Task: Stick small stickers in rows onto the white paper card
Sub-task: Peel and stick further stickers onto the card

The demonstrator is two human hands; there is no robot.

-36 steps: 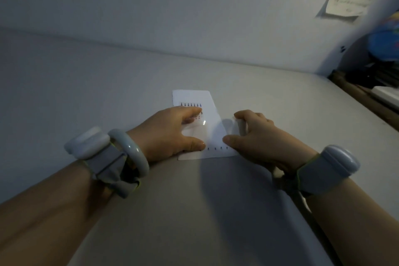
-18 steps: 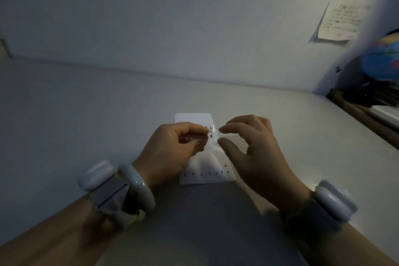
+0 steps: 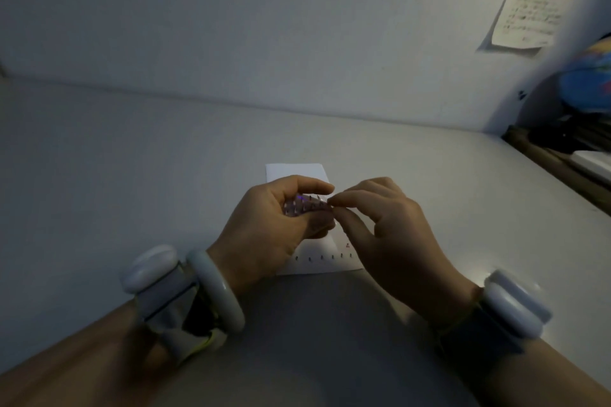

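Note:
The white paper card [image 3: 294,172] lies flat on the grey table, mostly hidden under my hands. A row of small dark stickers [image 3: 325,257] runs along its near edge, with one reddish sticker just above the row's right end. My left hand [image 3: 264,225] holds a clear sticker sheet [image 3: 305,206] with small purple stickers, lifted above the card. My right hand [image 3: 383,225] pinches thumb and forefinger together at the sheet's right edge. Whether a sticker sits between those fingertips I cannot tell.
The wall [image 3: 297,43] rises behind the table [image 3: 132,158], with a handwritten note [image 3: 525,20] taped at the upper right. A blue globe [image 3: 588,79] and dark clutter stand at the far right edge. Both wrists carry white bands.
My hands have lifted off the card. The left hand has raised the sticker sheet, and the right hand's fingertips have closed at its edge. The view has tilted up toward the wall.

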